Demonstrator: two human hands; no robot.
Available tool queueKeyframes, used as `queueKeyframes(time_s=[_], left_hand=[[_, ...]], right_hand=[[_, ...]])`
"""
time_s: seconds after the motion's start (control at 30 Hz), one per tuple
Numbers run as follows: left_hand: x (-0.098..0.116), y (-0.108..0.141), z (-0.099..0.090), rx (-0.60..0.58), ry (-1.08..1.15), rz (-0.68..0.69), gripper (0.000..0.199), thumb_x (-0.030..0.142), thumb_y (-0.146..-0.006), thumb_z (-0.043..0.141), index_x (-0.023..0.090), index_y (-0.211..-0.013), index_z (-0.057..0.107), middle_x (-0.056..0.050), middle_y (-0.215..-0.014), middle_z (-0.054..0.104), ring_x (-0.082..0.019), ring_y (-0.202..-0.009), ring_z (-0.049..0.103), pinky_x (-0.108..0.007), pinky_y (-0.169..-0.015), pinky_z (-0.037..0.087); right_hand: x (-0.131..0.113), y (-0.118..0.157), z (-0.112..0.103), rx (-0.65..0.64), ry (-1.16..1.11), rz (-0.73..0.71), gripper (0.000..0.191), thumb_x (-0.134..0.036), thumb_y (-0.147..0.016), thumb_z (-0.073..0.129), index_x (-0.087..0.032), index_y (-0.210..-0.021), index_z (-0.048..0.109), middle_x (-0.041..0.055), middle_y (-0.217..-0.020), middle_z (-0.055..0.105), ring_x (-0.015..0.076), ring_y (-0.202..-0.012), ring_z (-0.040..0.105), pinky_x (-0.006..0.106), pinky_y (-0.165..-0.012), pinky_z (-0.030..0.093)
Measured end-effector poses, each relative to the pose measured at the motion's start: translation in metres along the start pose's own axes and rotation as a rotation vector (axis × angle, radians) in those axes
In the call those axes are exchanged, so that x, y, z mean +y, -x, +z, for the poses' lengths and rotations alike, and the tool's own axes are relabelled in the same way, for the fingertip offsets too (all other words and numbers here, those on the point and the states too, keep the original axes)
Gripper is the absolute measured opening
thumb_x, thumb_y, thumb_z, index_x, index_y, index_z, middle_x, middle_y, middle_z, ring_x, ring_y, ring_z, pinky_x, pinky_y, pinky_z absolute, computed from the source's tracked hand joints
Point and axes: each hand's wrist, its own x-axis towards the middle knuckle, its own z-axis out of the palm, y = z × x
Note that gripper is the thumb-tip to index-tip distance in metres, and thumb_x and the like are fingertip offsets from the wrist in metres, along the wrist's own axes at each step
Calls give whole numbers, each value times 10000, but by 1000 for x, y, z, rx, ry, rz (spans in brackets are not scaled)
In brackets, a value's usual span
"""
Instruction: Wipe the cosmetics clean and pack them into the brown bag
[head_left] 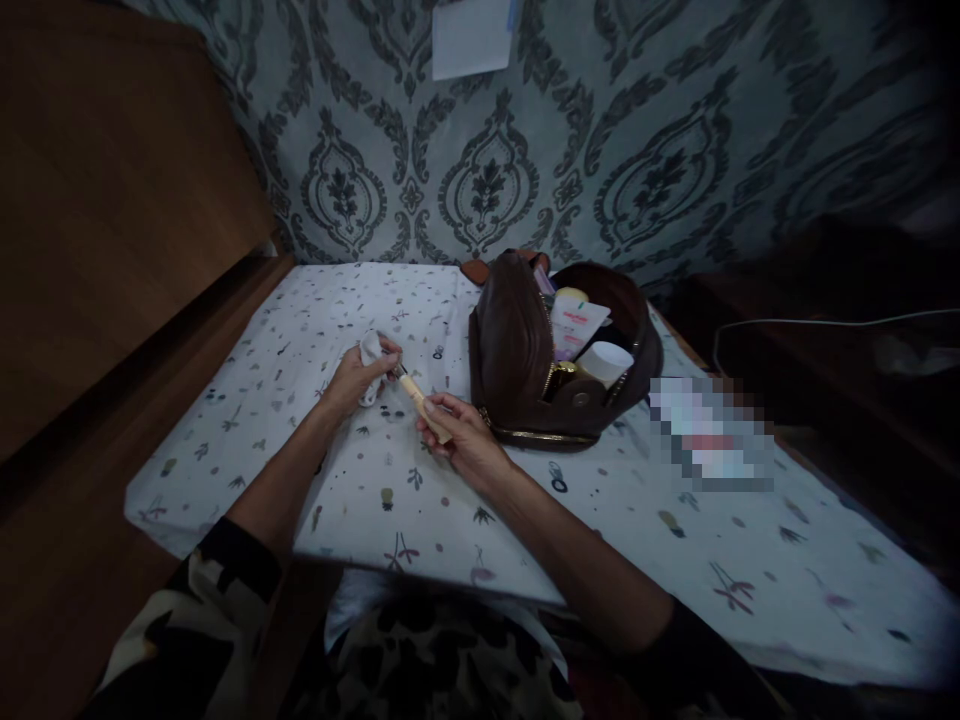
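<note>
My left hand (pixel 358 378) is closed on a white looped item (pixel 370 350), perhaps a cable or strap, at the left of centre. Its fingertips meet the dark or metallic end of a slim cream-coloured tube (pixel 412 388). My right hand (pixel 466 440) is wrapped round the lower part of that tube, which slants between the two hands above the patterned cloth. Just right of my right hand stands an open brown bag (pixel 510 330). In it are a white and pink squeeze tube (pixel 576 325), a white-lidded jar (pixel 609 358) and a small gold item (pixel 564 374).
A white cloth with small plant prints (pixel 405 490) covers the table. A pixelated flat item (pixel 712 435) lies right of the bag. A wooden panel (pixel 112 180) rises at the left, and a thin white cable (pixel 817 322) runs at the right. The patterned wall is behind.
</note>
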Motion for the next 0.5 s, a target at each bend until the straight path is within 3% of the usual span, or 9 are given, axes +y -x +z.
queueKeyframes(time_s=[0.2,0.4,0.5], left_hand=[[0,1,-1,-24,41,-16,420,421,-658,794,169,-959,646,-22,-807,668,-89,-524,531,-187,-407,374],[0,0,1,-7,8,-12,425,425,-627,807,164,-922,649,-5,-711,641,-97,-513,527,-190,-401,349],[0,1,0,-25,27,-21,416,382,-629,808,168,-949,651,-9,-761,657,-85,-515,516,-188,-417,363]], right_hand=[[1,-1,-1,-4,-6,1,463,-503,-590,846,-195,-815,584,-20,-638,618,65,-493,461,189,-424,227],[2,-1,0,5,-3,8,469,-496,-580,848,-194,-817,579,-18,-637,623,67,-494,467,187,-421,224],[3,-2,-1,4,-7,7,456,-502,-588,836,-191,-789,569,-17,-625,622,68,-485,464,187,-418,224]])
